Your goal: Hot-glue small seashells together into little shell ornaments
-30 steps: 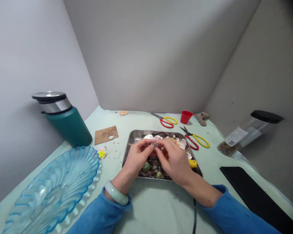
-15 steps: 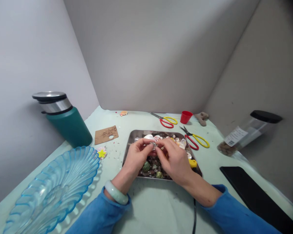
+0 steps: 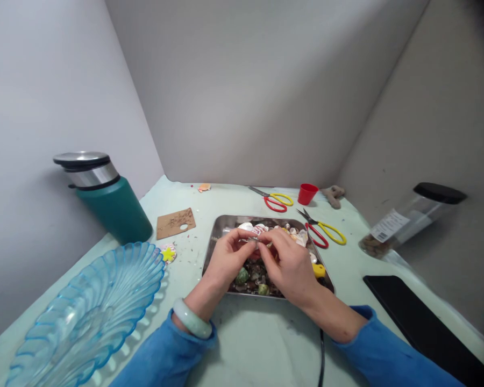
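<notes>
Over a metal tray, my left hand and my right hand meet at the fingertips. Both pinch a small, thin greyish piece, too small and too covered by fingers to name. Below them the tray holds white shells, dark loose bits, a green lump and a yellow-green one. Beside my right hand, a yellow handle-like thing lies at the tray's right side. Part of the tray's contents is hidden under my hands.
Left stand a green bottle, a blue scalloped dish and a brown card. Behind and right are two scissors, a red cup, a clear jar and a black slab.
My fingertips have shifted slightly around the small piece, which now lies flatter between them. Nothing else has visibly moved.
</notes>
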Demonstrator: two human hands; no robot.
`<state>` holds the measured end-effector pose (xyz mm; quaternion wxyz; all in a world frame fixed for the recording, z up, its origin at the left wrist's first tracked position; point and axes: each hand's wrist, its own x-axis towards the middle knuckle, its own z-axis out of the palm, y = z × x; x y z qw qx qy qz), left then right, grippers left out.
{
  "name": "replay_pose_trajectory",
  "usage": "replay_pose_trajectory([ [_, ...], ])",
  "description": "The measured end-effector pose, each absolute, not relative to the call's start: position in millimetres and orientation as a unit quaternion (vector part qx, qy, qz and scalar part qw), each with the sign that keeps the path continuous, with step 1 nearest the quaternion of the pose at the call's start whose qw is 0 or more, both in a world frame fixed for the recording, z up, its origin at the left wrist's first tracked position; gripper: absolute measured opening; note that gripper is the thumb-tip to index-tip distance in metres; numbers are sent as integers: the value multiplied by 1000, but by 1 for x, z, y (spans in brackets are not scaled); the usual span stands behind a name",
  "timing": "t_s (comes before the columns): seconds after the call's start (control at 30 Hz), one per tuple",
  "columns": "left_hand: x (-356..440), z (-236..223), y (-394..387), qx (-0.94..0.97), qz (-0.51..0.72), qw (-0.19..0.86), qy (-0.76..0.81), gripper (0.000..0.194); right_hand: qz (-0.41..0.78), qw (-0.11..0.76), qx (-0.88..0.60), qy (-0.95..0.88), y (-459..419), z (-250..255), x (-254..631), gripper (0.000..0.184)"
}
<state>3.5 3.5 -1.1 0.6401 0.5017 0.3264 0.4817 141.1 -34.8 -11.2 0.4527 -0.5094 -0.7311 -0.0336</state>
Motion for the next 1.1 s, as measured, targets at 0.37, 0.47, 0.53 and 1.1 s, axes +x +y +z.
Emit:
replay_pose_trajectory([
  [0.37, 4, -2, 3, 509, 475, 636, 333, 17, -39, 450, -513, -730, -35, -13, 142, 8],
  [0.47, 4, -1, 3, 517, 475, 629, 334, 17, -42, 450, -512, -731, -36, -12, 142, 8],
  [0.53, 4, 0, 3, 520, 476, 627, 332, 17, -43, 448, -514, -730, -36, -11, 142, 8],
  [1.1, 4, -3, 3, 523, 486, 617, 331, 15, -42, 448, -516, -729, -35, -11, 142, 6],
])
